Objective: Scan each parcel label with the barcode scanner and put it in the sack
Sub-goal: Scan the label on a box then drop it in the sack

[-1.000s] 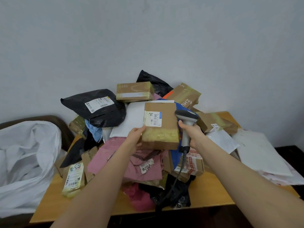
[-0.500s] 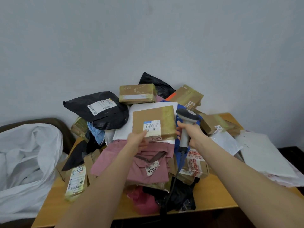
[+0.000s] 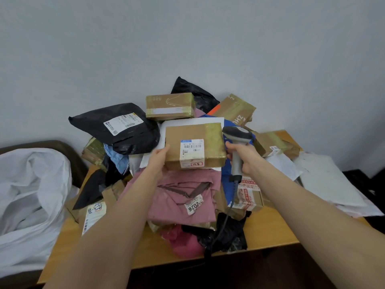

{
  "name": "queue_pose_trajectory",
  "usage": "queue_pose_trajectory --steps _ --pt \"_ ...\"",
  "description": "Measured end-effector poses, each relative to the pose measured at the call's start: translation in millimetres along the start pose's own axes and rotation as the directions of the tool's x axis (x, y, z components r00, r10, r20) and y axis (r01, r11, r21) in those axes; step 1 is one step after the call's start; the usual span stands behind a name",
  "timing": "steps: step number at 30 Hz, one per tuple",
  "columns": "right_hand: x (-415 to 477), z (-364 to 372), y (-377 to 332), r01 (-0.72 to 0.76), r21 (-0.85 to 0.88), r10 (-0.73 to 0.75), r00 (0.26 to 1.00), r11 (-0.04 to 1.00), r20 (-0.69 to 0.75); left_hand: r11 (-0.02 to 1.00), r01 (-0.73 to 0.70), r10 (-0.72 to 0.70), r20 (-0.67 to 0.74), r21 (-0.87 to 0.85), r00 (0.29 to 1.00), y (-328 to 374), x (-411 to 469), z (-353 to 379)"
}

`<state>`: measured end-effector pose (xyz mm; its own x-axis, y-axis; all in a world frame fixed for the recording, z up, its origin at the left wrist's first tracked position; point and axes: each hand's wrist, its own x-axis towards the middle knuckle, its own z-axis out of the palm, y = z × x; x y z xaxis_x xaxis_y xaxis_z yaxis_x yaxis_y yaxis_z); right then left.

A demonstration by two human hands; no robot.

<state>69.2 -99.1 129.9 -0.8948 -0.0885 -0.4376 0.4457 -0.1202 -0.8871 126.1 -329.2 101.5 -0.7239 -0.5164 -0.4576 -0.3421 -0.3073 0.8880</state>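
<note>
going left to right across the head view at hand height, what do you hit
white sack → left hand → held cardboard box → barcode scanner in the right hand → small taped box → white mailers

- A heap of parcels (image 3: 183, 197) covers the middle and back of the table (image 3: 268, 232).
- The sack (image 3: 31, 195) stands off the table's left edge.
- The left hand (image 3: 158, 159) holds a cardboard box (image 3: 195, 142) above the heap, label (image 3: 191, 152) facing the camera.
- The barcode scanner (image 3: 237, 147), in the right hand (image 3: 245, 157), is just right of the box.
- Flat mailers (image 3: 329, 182) lie at the table's right edge.
</note>
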Motion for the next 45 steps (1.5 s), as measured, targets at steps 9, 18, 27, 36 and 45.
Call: queue_pose_trajectory --steps 9,18,27,36,45 --pt "-32.6 -16.4 -3.7 0.025 -0.003 -0.024 0.996 1.0 0.084 0.998 0.056 -0.054 0.098 -0.022 0.994 2.1 -51.7 -23.6" --pt "-85.1 -43.5 23.9 0.02 -0.037 -0.014 0.987 0.999 0.163 0.999 -0.021 0.024 0.069 -0.039 0.997 -24.4 -121.8 -39.0" --pt "-161.8 -51.5 50.7 0.093 -0.019 -0.086 0.965 0.995 0.248 0.986 -0.088 0.086 -0.014 -0.139 0.996 -57.0 -167.0 -56.8" --pt "-221.3 -34.8 99.1 0.119 -0.113 -0.081 0.952 0.986 0.296 0.969 -0.115 0.107 -0.049 -0.219 0.993 -69.6 -167.2 -86.1" --pt "-251.4 17.2 121.8 0.164 -0.147 -0.125 0.962 0.975 0.244 0.971 -0.127 0.123 -0.032 -0.203 0.992 -74.1 -139.1 -135.8"
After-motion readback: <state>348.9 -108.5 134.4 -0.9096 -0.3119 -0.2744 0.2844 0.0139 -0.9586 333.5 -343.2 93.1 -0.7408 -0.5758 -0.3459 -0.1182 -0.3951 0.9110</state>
